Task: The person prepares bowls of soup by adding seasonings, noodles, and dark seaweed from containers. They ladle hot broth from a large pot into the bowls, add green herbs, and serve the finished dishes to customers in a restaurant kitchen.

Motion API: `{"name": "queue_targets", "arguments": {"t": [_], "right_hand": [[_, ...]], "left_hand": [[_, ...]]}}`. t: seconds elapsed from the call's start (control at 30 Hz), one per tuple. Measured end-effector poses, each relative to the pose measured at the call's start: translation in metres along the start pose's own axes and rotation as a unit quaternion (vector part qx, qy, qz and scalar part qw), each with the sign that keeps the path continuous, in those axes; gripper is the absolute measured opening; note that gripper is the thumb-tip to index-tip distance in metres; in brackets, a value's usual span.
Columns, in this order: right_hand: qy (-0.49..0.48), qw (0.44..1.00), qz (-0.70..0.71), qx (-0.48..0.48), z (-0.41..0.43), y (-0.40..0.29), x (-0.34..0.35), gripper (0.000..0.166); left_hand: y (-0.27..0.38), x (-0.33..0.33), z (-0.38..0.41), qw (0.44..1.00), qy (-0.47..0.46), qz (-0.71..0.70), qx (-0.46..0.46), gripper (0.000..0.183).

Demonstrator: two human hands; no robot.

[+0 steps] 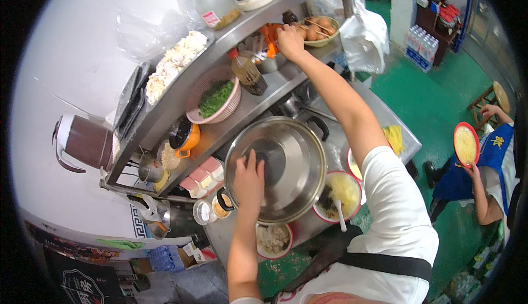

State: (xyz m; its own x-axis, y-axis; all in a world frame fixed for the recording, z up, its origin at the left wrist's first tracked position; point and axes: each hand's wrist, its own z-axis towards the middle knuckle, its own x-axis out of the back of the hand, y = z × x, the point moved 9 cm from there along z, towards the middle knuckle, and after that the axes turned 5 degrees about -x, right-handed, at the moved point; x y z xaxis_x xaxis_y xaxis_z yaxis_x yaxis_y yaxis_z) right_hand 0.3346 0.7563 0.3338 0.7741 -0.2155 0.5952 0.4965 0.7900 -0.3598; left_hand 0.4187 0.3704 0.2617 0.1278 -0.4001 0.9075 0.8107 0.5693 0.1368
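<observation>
A large steel pot (284, 172) with black handles stands on the steel table, its inside shiny. Over its left part is my left hand (250, 176), fingers spread, holding nothing visible; contact with the pot is unclear. My right hand (290, 40) reaches to the shelf, beside orange cloth or gloves (270, 35) and a bowl of brown eggs with sticks (319, 31); what its fingers hold is hidden. Near the pot are a red-rimmed bowl of yellow and dark food with a white spoon (340, 192) and a bowl of pale food (273, 240).
On the shelf (264, 101) stand a pink basket of chopped greens (216, 97), a red-capped bottle (248, 73) and an orange pot (189, 139). A tray of pale food (177, 64) lies above. A co-worker in a blue apron (486, 159) holds a red-rimmed bowl (466, 144) at right.
</observation>
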Motion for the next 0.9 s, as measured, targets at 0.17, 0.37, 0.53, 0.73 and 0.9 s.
{"name": "queue_targets", "arguments": {"t": [0.17,0.37,0.53,0.73,0.9], "right_hand": [[-0.306,0.934,-0.178,0.042,0.018,-0.019,-0.083,0.028],[-0.143,0.989,-0.038,0.024,0.107,0.050,-0.076,0.030],[-0.350,0.932,-0.080,-0.056,0.002,-0.011,-0.081,0.028],[-0.093,0.995,0.038,0.010,0.024,-0.009,-0.002,0.013],[0.029,0.989,-0.063,0.131,-0.008,0.002,0.048,0.012]], "left_hand": [[-0.013,0.003,-0.011,0.999,0.002,0.013,0.033,0.036],[0.009,-0.008,0.012,0.999,-0.002,-0.047,-0.008,0.036],[-0.013,0.002,-0.009,1.000,0.009,0.010,0.013,0.036],[-0.010,-0.001,-0.003,1.000,0.009,-0.024,0.001,0.036],[-0.007,-0.007,-0.002,1.000,-0.012,-0.018,-0.001,0.037]]}}
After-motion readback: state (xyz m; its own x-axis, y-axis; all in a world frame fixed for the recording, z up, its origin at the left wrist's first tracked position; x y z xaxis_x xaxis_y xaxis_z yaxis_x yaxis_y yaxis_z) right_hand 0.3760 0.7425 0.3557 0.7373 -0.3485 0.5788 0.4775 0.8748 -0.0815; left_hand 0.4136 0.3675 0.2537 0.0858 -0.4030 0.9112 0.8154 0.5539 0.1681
